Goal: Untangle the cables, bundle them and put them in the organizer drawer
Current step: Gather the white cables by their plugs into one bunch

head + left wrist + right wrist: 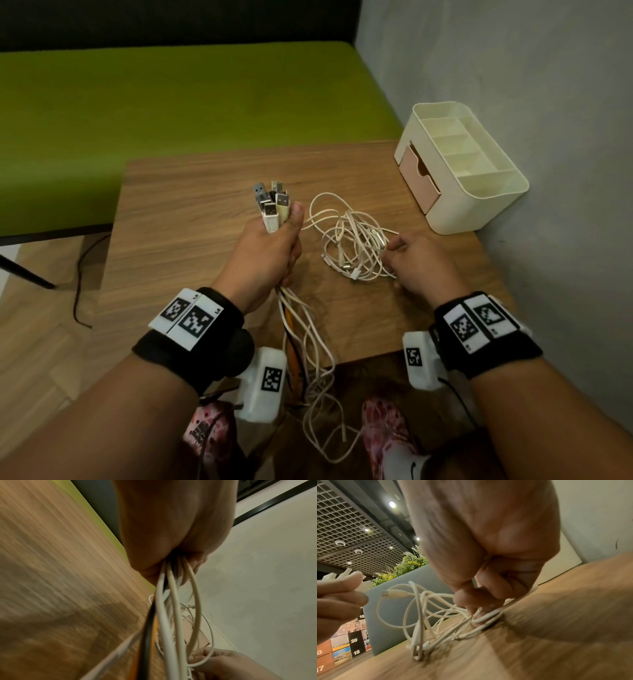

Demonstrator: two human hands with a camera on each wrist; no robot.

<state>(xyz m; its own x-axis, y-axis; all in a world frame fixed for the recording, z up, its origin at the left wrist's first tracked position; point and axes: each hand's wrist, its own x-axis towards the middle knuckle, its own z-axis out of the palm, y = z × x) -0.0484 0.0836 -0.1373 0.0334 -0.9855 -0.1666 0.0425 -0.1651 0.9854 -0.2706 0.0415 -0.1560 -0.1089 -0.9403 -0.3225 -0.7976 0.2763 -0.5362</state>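
Smooth white cables (352, 240), metal USB ends, bunched in L hand (270, 250) grip.

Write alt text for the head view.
The left hand grips a bunch of cables with USB plugs pointing up, while the right hand picks at a tangle of white cables on a wooden table. A cream organizer stands far right.

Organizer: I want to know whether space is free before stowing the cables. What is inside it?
The organizer's top compartments look empty in the head view. The pink drawer is slightly open, but its inside is hidden, so I cannot tell what it holds.
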